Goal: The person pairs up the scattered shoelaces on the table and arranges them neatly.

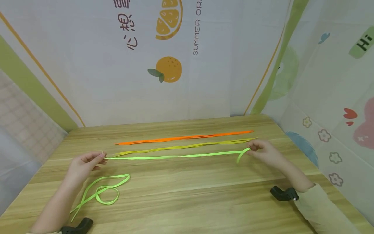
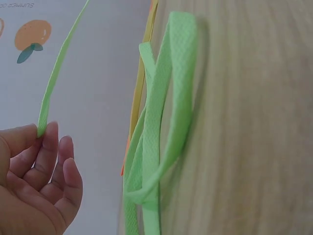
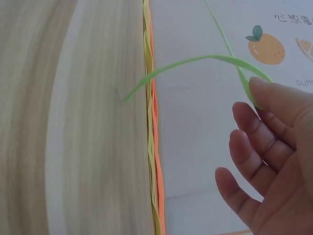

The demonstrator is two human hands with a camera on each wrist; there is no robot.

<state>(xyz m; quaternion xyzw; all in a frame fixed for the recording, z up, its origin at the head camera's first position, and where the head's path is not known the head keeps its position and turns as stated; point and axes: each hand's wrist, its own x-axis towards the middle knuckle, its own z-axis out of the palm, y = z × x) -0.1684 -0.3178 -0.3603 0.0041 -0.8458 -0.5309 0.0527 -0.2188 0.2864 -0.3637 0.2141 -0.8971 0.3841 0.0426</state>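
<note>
A light-green flat shoelace (image 1: pixel 175 156) stretches nearly straight between the two hands, raised over the table. My left hand (image 1: pixel 85 165) pinches one end between thumb and index finger; in the left wrist view the lace rises from those fingertips (image 2: pixel 41 131). My right hand (image 1: pixel 264 152) pinches the lace near its other end, and a short free tail (image 3: pixel 181 62) curls down from its fingers. A second light-green lace (image 1: pixel 108 203) lies in loose loops beside the left forearm. Beyond the held lace lie a yellow shoelace (image 1: pixel 187 147) and an orange shoelace (image 1: pixel 187 137), both laid out lengthwise.
The wood-grain table (image 1: pixel 204 201) ends at the back against a white printed cloth (image 1: pixel 204 91) with orange drawings. Another patterned cloth (image 1: pixel 336 97) hangs along the right side. Black wrist devices (image 1: pixel 284 194) sit at both forearms, low over the table.
</note>
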